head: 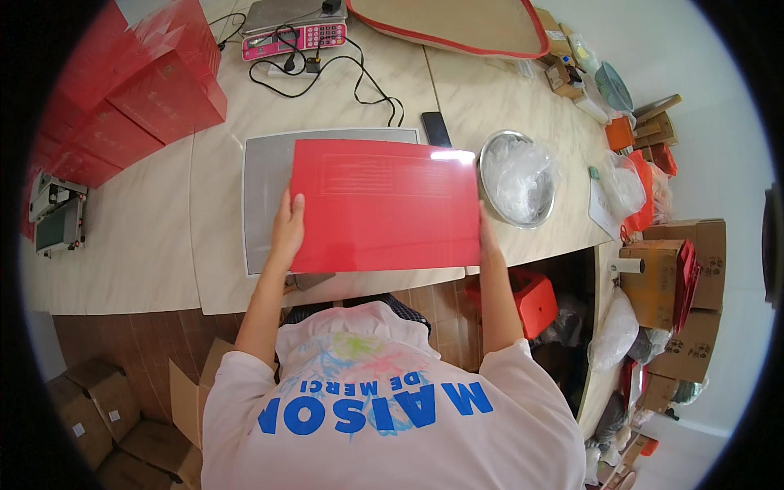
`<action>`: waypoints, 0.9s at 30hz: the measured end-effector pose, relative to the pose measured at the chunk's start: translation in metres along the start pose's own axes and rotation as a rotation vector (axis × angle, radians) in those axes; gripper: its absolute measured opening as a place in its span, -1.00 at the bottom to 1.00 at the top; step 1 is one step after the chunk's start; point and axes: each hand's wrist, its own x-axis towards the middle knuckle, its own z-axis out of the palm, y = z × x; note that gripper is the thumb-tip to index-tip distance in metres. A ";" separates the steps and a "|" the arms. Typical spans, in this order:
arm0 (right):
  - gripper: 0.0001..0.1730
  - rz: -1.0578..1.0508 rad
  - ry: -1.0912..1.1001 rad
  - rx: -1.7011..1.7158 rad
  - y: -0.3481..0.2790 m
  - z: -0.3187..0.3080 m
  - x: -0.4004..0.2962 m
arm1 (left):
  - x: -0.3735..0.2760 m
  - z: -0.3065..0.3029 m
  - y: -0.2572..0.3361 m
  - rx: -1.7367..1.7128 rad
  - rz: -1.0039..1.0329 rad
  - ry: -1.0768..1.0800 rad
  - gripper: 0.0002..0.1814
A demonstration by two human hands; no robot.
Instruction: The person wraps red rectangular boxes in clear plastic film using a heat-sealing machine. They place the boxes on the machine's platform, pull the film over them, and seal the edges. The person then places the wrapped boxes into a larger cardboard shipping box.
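A flat-faced red box (386,211) is held between my two hands over the front part of the table. My left hand (288,229) grips its left side, with the thumb against the edge. On the opposite side my right hand (488,236) is pressed to the box, and most of its fingers are hidden. Beneath the box lies a grey mat with a white border (263,202), largely covered. To the right stands a metal bowl (539,219) filled with clear plastic film (517,177). A dark phone (435,129) rests just behind the box.
Red boxes (165,98) are stacked at the back left, near a small green-topped device (60,225). A pink-panelled weighing scale (294,38) with black cables (343,58) sits at the back. A red stool (533,303) and open cardboard box (196,386) stand below the table.
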 end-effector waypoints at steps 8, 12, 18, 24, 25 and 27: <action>-0.31 -0.098 -0.031 -0.062 -0.050 0.006 -0.027 | -0.002 0.020 -0.001 0.021 -0.053 0.030 -0.40; -0.32 -0.129 -0.053 -0.093 -0.047 0.055 -0.023 | -0.005 -0.014 0.003 -0.022 -0.156 0.076 -0.35; -0.33 -0.176 -0.052 -0.344 0.021 0.116 0.026 | -0.007 -0.090 -0.017 -0.054 -0.139 0.154 -0.35; -0.41 -0.570 0.155 -1.056 0.081 0.191 0.019 | -0.010 -0.164 -0.007 -0.412 -0.436 0.115 -0.30; -0.42 -0.575 0.185 -1.090 0.084 0.191 0.021 | -0.010 -0.169 -0.003 -0.425 -0.476 0.107 -0.31; -0.43 -0.598 0.224 -1.151 0.088 0.182 0.028 | -0.005 -0.166 -0.004 -0.407 -0.399 0.082 -0.29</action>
